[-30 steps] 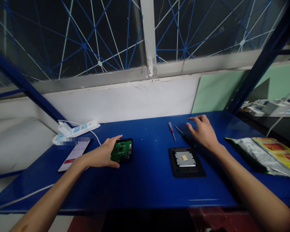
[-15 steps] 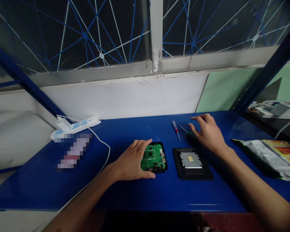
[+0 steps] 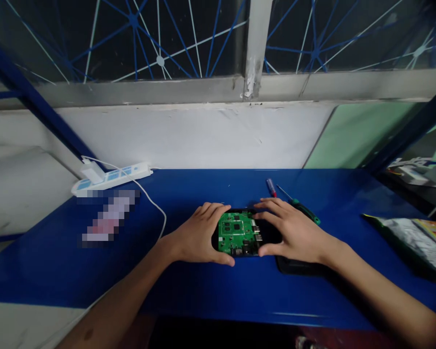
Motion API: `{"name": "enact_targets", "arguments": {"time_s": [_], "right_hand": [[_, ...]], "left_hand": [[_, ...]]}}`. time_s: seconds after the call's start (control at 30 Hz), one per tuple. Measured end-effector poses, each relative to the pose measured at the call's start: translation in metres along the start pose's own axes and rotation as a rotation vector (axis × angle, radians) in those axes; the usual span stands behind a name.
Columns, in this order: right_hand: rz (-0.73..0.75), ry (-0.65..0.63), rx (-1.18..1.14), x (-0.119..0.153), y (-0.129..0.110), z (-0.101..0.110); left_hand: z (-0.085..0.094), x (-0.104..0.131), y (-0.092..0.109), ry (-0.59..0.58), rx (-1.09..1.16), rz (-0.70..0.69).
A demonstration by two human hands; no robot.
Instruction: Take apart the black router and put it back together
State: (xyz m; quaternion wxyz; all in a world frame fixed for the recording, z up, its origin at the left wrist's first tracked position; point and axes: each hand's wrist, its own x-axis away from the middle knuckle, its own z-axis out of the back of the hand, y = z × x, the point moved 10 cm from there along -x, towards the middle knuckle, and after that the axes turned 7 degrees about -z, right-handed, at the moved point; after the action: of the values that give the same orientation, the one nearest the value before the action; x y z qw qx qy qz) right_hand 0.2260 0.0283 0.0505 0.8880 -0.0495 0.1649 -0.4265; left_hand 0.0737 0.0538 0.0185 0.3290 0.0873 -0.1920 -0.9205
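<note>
A green circuit board point(image 3: 236, 232) sits in a shallow black case on the blue table. My left hand point(image 3: 199, 235) grips the case from the left, thumb along the near edge and fingers at the far edge. On the opposite side, my right hand point(image 3: 288, 230) has its thumb and fingertips at the case's right corners, close around the ports. Below my right hand lies a black cover point(image 3: 300, 267), mostly hidden by it. Behind that hand are a screwdriver with a purple handle point(image 3: 271, 186) and a screwdriver with a green handle point(image 3: 305, 210).
A white power strip point(image 3: 112, 178) with a plugged-in adapter stands at the back left. Its white cable point(image 3: 150, 201) runs forward past my left arm. Near it lies a blurred-out flat item point(image 3: 111, 218). A shiny packet point(image 3: 410, 242) rests at the right.
My right hand has moved left and toward me, from near the screwdrivers to the case's right side, now covering most of the black cover. My left hand stays on the case.
</note>
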Motion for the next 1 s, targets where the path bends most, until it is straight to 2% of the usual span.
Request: {"name": "enact_targets", "arguments": {"time_s": [0.17,0.47,0.77,1.0], "right_hand": [[-0.006,-0.060,0.015,0.003,-0.005,-0.008],[-0.030,-0.143,-0.116,0.000,-0.004,-0.014],[-0.095,-0.129,-0.245,0.001,0.003,-0.015],[-0.057,-0.132,-0.234,0.003,0.001,-0.014]], "left_hand": [[-0.002,-0.001,0.000,-0.006,-0.011,-0.004],[0.001,-0.006,0.002,0.015,-0.008,-0.013],[0.000,-0.007,0.002,0.035,0.054,-0.046],[0.000,-0.006,0.002,0.035,0.128,-0.030]]}}
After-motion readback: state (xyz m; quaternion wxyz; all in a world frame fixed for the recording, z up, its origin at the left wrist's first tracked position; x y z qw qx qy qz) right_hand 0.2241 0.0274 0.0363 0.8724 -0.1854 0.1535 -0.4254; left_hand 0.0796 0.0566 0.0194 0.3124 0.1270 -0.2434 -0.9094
